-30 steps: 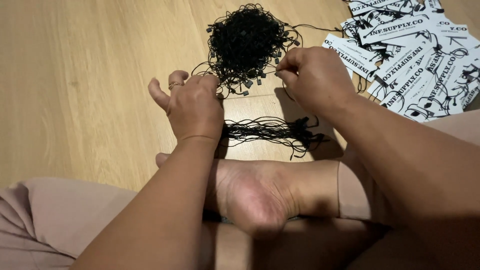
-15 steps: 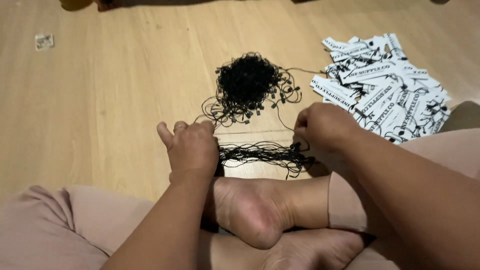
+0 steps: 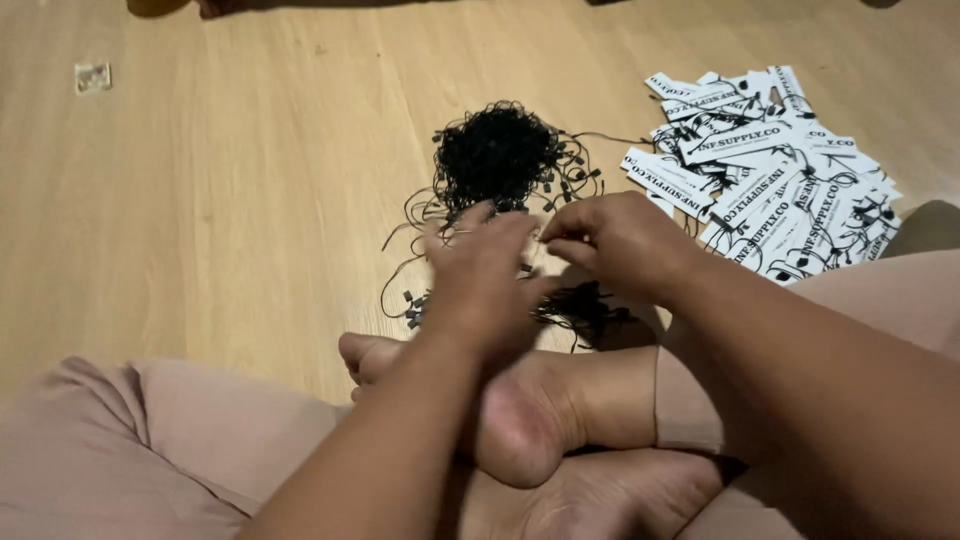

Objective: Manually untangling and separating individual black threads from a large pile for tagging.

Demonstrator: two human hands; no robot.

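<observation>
Heap of white rectangular tags with black print, far right on floor, small pale square scrap far left

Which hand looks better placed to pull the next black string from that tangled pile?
Probably the right hand: its fingertips are pinched together and point toward the tangled pile of black strings. The left hand lies flatter and blurred, nearer the small string bundle by the feet.
</observation>
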